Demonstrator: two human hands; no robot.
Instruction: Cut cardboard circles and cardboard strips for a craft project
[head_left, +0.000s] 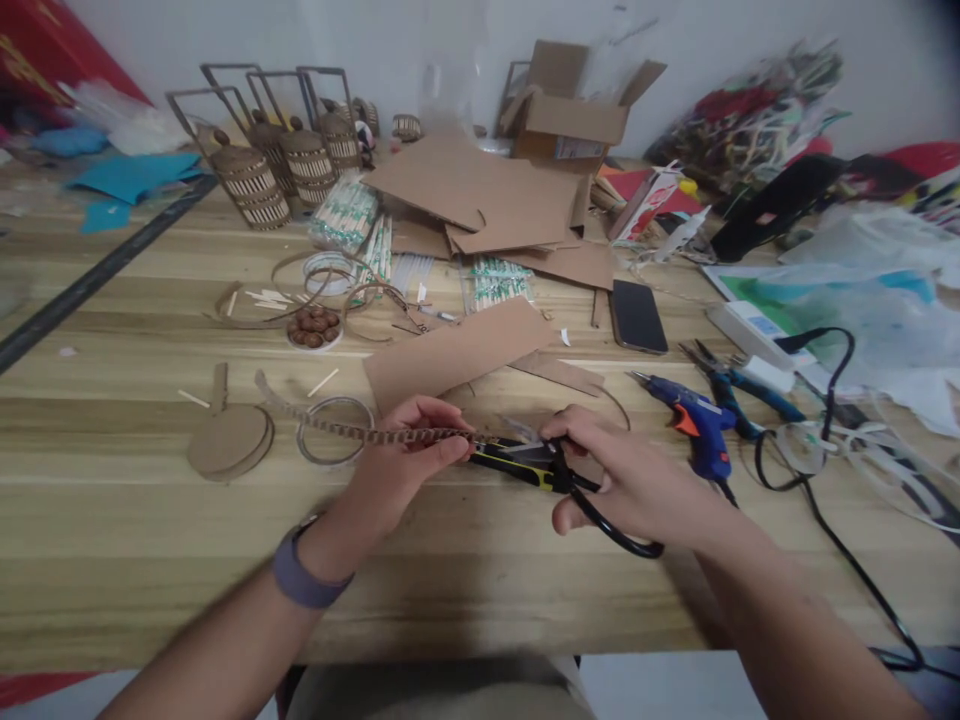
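My left hand, with a grey-purple band on the wrist, pinches a narrow brown corrugated cardboard strip between thumb and fingers. The strip runs off to the left over a roll of tape. In my right hand is a pair of black-handled scissors, its blades pointing left towards the strip's end. Whether the blades touch the strip I cannot tell. Under the scissors a black and yellow utility knife lies on the wooden table. Behind my hands are flat cardboard pieces.
To the right are a blue glue gun, pliers, a phone and a black cable. Left lie cardboard discs and a dish of brown balls. Lantern-like models and a carton stand behind.
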